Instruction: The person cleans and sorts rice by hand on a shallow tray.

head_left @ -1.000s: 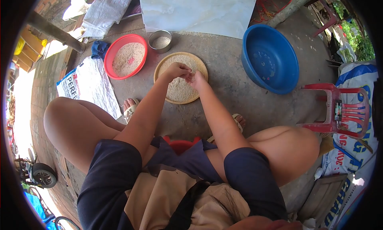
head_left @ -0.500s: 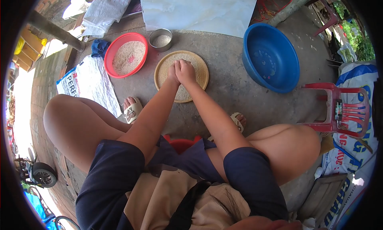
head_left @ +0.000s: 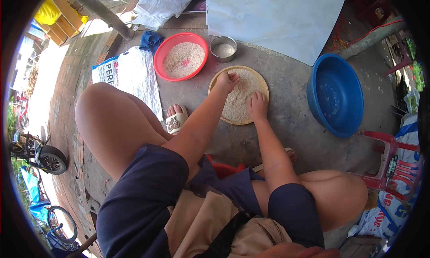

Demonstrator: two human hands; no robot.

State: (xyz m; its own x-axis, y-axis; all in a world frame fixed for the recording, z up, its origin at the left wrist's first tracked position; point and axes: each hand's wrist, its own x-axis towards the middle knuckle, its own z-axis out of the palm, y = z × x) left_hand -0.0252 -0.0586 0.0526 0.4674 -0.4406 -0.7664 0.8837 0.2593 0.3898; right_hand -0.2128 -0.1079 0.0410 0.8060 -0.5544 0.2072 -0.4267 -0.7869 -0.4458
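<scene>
We have a round tray [head_left: 263, 82] lying flat on the grey floor [head_left: 291, 101] in front of us, with pale grain [head_left: 237, 103] spread over most of it, thinner near the rim. Our left hand [head_left: 228, 82] is over the left part of the tray, its fingers curled loosely inward; we cannot tell whether any grain sits inside them. Our right hand [head_left: 257, 105] is palm down at the tray's right side, fingers slightly apart, the fingertips touching the grain. The two hands are apart, with grain showing between them.

Just beyond the tray, a little to its left, we see a small metal pot [head_left: 225, 59] with more pale grain in it. Farther left of the tray stands a red basin [head_left: 204, 56], also holding grain, with a patch of its red bottom showing through. A dark blue cloth [head_left: 151, 41] lies past that basin as seen from the tray, and a printed white sack [head_left: 139, 74] is spread on the ground to the tray's left. Well to the right of the tray is a big blue tub [head_left: 336, 92] with pale specks inside. A pale marbled panel [head_left: 273, 20] lies on the tray's far side, and a red chair [head_left: 385, 168] stands to the tray's right, nearer us than the tub.
</scene>
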